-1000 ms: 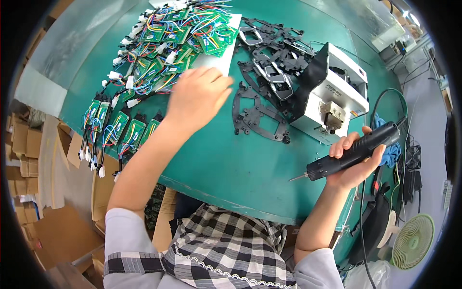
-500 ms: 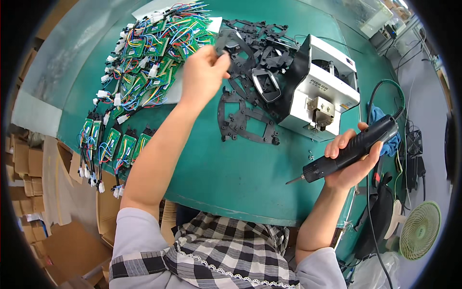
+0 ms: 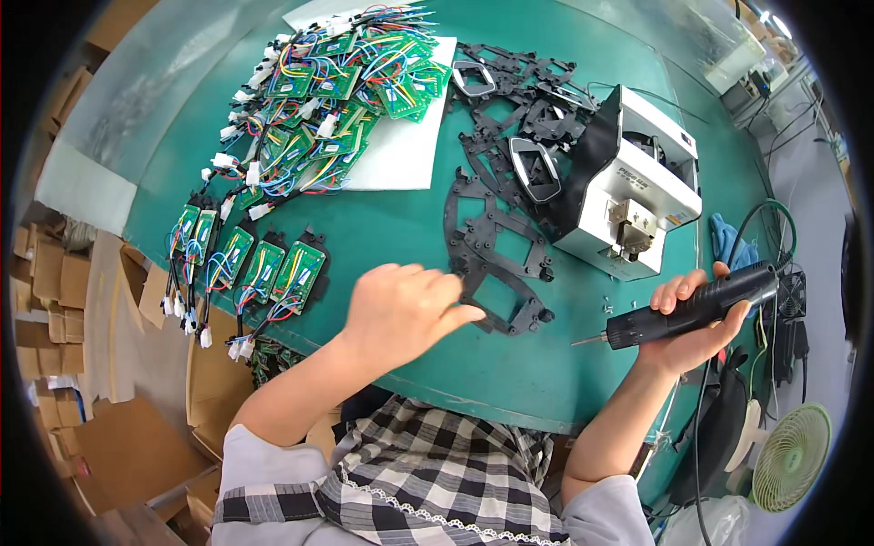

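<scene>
The right hand (image 3: 690, 341) wraps its fingers round a cylindrical black screwdriver (image 3: 696, 305), its slim metal bit (image 3: 592, 340) over the smooth green worktop (image 3: 537, 387). Left of that is an arched, matte black bracket (image 3: 525, 318), beside the curled left hand (image 3: 401, 311); whether those fingers grip it, I cannot tell.

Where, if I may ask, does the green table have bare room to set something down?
Bare green table lies between the board row, white sheet and black frames, and below those frames, between left hand and electric screwdriver. Crowded: circuit board pile, and frames beside the white machine.
</scene>
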A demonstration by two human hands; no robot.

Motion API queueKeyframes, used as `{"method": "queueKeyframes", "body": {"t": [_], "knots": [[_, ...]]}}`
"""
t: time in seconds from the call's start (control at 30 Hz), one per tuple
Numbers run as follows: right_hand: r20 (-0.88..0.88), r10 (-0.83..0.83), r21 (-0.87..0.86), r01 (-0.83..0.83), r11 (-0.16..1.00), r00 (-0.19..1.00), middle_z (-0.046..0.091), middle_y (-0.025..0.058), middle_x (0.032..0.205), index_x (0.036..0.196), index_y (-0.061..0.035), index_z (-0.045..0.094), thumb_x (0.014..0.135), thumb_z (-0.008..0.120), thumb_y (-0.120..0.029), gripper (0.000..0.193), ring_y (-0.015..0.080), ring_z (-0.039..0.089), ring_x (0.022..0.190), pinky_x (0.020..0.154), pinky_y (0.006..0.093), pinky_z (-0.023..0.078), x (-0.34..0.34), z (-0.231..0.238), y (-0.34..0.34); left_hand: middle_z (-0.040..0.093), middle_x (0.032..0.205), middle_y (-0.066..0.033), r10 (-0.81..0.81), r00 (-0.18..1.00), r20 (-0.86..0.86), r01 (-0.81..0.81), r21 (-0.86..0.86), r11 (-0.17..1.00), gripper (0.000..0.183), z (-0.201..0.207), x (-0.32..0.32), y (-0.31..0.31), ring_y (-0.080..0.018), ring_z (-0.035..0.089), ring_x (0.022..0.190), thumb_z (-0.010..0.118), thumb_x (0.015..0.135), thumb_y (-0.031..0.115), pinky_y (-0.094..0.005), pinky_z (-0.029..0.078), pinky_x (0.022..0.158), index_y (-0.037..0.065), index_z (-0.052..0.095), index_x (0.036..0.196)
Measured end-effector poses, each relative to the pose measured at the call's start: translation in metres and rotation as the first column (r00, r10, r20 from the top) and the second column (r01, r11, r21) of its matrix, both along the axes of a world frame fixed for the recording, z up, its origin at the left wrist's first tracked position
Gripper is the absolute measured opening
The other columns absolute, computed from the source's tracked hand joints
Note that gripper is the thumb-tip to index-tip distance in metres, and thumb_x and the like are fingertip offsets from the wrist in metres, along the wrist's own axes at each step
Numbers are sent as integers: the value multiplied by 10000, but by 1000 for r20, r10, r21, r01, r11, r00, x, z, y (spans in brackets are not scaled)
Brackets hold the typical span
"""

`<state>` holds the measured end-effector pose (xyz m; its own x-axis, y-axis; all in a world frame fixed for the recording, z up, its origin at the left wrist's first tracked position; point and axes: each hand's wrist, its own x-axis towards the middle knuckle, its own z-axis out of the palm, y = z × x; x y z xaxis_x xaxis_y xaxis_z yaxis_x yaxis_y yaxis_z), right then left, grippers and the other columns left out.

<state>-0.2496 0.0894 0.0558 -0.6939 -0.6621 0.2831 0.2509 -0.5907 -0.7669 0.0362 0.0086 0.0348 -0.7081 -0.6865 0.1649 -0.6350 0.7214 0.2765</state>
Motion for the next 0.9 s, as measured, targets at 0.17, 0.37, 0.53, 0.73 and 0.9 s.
{"method": "queueKeyframes", "body": {"t": [0.17, 0.37, 0.53, 0.73, 0.9], "knots": [[-17, 4, -1, -4, 1000, 1000, 486, 86, 660, 1175, -62, 461, 948, 385, -571, 562, 182, 484, 454, 427, 318, 430, 6, 0, -2, 546, 1076, -31, -207, 978, -14, 204, -110, 973, 528, -21, -26, 7, -206, 535, 933, 699, 736, 459, -353, 422, 763, 144, 600, 1148], [-17, 5, 2, -5, 1000, 1000, 495, 91, 673, 1176, -60, 457, 949, 390, -567, 560, 183, 487, 461, 433, 323, 436, 0, -3, -1, 580, 866, -5, -249, 965, -79, 234, -157, 959, 442, -11, -35, 8, -169, 558, 783, 664, 765, 466, -333, 419, 678, 121, 635, 1042], [-6, -31, 20, 31, 999, 1000, 494, 95, 673, 1178, -55, 455, 953, 394, -553, 551, 186, 490, 461, 435, 321, 439, 0, -1, 1, 646, 1075, -49, 321, 946, 35, -268, -470, 841, 294, 33, 8, -154, -249, 608, 972, 576, 795, 89, -372, 480, 814, 122, 643, 1079], [-2, 16, 7, -16, 1000, 1000, 495, 102, 668, 1178, -48, 451, 961, 389, -534, 535, 190, 495, 462, 435, 320, 442, 6, -3, -3, 575, 1253, -40, 309, 927, 214, -171, -494, 853, 568, 47, 60, -224, -238, 549, 1144, 754, 730, 236, -405, 430, 933, 166, 553, 1257], [27, -10, 32, 9, 999, 1000, 493, 101, 653, 1173, -47, 443, 965, 385, -523, 523, 193, 499, 460, 436, 319, 439, 9, 0, -4, 587, 1210, -106, 42, 935, -352, -169, -341, 925, 619, 59, 35, -183, -305, 540, 1159, 764, 752, 410, -439, 399, 977, 116, 519, 1239]]}}
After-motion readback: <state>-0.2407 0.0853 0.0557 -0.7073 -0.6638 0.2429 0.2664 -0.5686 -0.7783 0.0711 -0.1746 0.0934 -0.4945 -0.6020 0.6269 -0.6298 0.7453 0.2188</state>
